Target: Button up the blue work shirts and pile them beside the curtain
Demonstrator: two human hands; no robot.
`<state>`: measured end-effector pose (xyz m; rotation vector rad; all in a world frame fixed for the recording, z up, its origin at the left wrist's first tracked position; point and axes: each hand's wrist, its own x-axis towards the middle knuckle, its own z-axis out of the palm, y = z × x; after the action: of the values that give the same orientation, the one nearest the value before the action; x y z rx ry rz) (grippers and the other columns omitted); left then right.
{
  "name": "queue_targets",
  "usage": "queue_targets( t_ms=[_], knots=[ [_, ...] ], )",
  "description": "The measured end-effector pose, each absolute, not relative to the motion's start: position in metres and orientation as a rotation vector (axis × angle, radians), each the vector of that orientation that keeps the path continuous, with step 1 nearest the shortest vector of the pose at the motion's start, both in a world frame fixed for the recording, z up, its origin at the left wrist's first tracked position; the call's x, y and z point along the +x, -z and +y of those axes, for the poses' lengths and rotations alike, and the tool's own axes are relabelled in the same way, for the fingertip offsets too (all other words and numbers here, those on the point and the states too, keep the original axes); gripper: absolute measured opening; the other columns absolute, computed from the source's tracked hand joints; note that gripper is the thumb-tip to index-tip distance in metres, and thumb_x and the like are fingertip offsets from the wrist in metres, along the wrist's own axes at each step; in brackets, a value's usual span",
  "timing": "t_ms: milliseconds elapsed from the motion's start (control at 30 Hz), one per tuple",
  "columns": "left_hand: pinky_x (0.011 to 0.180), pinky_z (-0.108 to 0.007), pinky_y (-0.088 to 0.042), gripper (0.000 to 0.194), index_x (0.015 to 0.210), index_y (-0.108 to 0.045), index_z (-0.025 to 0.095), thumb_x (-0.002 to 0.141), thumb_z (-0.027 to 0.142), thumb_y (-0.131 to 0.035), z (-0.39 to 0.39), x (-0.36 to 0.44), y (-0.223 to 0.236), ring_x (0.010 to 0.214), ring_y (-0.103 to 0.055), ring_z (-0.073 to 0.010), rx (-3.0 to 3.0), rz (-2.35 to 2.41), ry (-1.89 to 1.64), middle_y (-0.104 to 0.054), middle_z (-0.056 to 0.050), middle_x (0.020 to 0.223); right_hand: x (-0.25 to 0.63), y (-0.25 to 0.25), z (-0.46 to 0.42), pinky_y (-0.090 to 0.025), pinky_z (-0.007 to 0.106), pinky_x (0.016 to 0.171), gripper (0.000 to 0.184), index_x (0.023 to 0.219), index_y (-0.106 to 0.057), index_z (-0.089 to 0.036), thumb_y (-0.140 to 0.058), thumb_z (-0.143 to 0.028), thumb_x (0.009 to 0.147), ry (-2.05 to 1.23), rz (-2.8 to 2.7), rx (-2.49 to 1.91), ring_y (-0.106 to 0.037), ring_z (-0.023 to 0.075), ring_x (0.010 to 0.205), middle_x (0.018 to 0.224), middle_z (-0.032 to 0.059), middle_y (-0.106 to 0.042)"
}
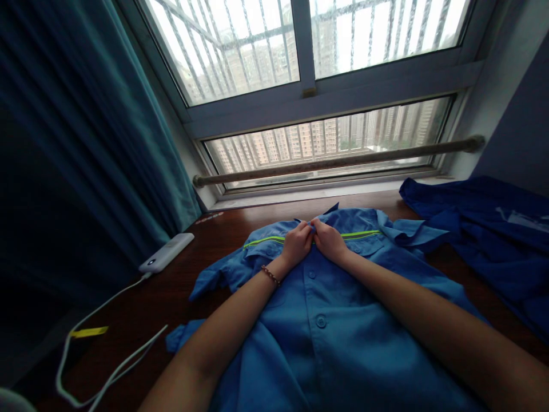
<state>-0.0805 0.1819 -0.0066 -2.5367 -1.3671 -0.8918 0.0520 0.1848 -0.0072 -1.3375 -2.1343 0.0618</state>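
A blue work shirt (364, 337) with a yellow-green stripe across the chest lies front side up, its collar toward the window. My left hand (297, 245) and my right hand (328, 240) meet at the upper front placket, just below the collar. Fingers of both hands are pinched on the shirt's fabric, close together. Whatever lies between the fingertips, such as a button, is hidden. Lower on the placket, two buttons show, the nearer button (321, 321) lying flat. A beaded bracelet circles my left wrist.
The brown wooden surface (206, 240) reaches a barred window with a horizontal rail (334, 164). At left are a white power bank (167, 253), its white cable (64, 366), a yellow strip (89, 332) and a blue curtain (107, 114). Darker blue cloth (484, 229) lies at right.
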Motion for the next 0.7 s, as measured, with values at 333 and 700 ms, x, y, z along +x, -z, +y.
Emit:
queue_targets(
  t_ms=[333, 700],
  knots=[
    [0.055, -0.025, -0.040, 0.013, 0.074, -0.053, 0.013, 0.070, 0.025, -0.057, 0.185, -0.069, -0.012, 0.058, -0.050, -0.0136, -2.612, -2.233, 1.187, -0.052, 0.000, 0.063, 0.068, 0.005, 0.202, -0.037, 0.025, 0.061, 0.015, 0.087, -0.050, -0.017, -0.040, -0.027, 0.082, -0.027, -2.005, -1.599, -0.060, 0.0210, 0.076, 0.078, 0.0072, -0.063],
    [0.054, -0.024, -0.038, 0.026, 0.063, -0.060, 0.012, 0.064, 0.038, -0.062, 0.178, -0.075, -0.003, 0.059, -0.051, -0.0156, -3.145, -2.088, 1.093, -0.054, 0.001, 0.057, 0.086, 0.017, 0.237, -0.039, 0.028, 0.064, 0.022, 0.095, -0.051, -0.018, -0.037, -0.032, 0.086, -0.065, -1.846, -1.757, -0.060, 0.0232, 0.079, 0.081, 0.0086, -0.063]
  ],
)
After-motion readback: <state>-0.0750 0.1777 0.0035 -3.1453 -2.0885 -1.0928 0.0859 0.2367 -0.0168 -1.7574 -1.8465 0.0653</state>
